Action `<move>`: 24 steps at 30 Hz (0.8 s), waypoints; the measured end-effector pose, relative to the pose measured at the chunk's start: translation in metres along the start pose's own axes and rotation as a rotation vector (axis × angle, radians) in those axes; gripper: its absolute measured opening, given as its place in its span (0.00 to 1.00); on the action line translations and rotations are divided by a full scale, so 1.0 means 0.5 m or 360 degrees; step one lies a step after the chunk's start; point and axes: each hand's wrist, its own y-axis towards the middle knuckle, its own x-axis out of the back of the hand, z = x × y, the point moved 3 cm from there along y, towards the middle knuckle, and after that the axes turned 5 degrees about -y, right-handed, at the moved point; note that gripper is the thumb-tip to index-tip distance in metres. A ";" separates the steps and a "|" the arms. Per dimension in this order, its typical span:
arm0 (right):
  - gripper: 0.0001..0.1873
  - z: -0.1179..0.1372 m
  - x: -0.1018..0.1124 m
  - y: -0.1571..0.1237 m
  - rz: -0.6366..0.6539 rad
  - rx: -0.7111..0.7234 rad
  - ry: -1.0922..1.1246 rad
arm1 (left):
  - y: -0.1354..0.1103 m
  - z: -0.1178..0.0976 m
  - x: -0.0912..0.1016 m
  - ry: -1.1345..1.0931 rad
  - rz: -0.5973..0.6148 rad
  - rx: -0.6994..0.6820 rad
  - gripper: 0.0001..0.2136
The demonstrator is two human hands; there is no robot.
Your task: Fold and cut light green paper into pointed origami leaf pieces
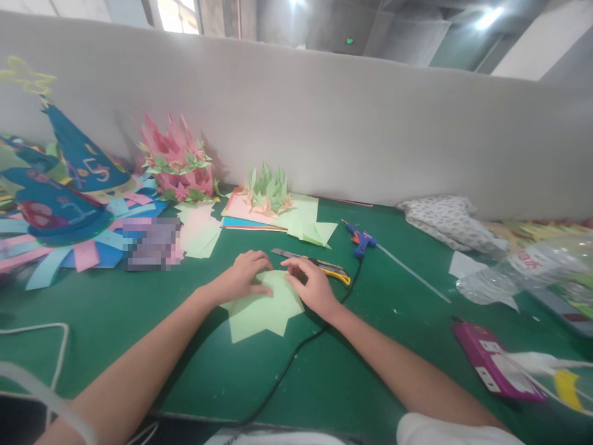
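Observation:
A light green paper [259, 315] with a zigzag, pointed front edge lies on the green table in front of me. My left hand [243, 277] rests on its left part, thumb spread over the sheet and fingers reaching to the far edge. At the upper right of the paper, my right hand [315, 287] has its fingers curled, with index and thumb close together at the edge. Just behind my right hand lies a yellow-and-black utility knife [336, 272], blade out to the left, partly hidden by the fingers.
Beyond the knife lies a blue glue gun [364, 240] with a glue stick; its black cord [296, 353] passes under my right wrist. Paper crowns [269, 188], coloured sheets [243, 213] and blue cone hats [88, 151] stand left. A plastic bottle [495, 281] and magenta power strip [493, 358] lie right.

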 end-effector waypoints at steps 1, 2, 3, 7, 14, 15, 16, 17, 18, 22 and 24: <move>0.13 0.000 0.002 0.000 -0.0037 -0.0011 0.0072 | 0.002 0.002 0.002 -0.0057 -0.0040 0.0031 0.15; 0.14 -0.002 0.003 0.000 -0.0067 -0.0036 0.0148 | 0.004 0.006 0.006 -0.0129 -0.0093 0.0087 0.13; 0.16 -0.007 0.003 0.000 -0.0092 -0.0076 0.0222 | 0.005 0.011 0.010 -0.0210 -0.0158 0.0165 0.12; 0.24 -0.033 0.001 0.005 -0.0171 -0.0287 0.0464 | 0.002 0.031 0.025 -0.0642 -0.0483 0.0554 0.13; 0.21 -0.045 0.011 0.013 -0.0389 -0.0352 0.0643 | 0.005 0.002 -0.006 -0.1656 -0.0372 0.0779 0.18; 0.21 -0.042 0.014 0.012 -0.0419 -0.0343 0.0626 | 0.007 -0.004 -0.012 -0.1737 -0.0349 0.0781 0.17; 0.20 -0.038 0.017 0.011 -0.0453 -0.0326 0.0595 | 0.008 -0.008 -0.016 -0.1802 -0.0337 0.0777 0.17; 0.19 -0.033 0.020 0.009 -0.0490 -0.0298 0.0545 | 0.009 -0.011 -0.020 -0.1853 -0.0342 0.0778 0.16; 0.17 -0.028 0.024 0.006 -0.0526 -0.0253 0.0470 | 0.009 -0.013 -0.022 -0.1893 -0.0361 0.0783 0.15; 0.08 0.001 0.031 -0.002 -0.0479 0.0144 0.0026 | 0.010 -0.015 -0.030 -0.2073 -0.0421 0.0837 0.14; 0.13 0.013 0.027 -0.006 -0.0357 0.0370 -0.0167 | 0.009 -0.018 -0.033 -0.2152 -0.0415 0.0888 0.15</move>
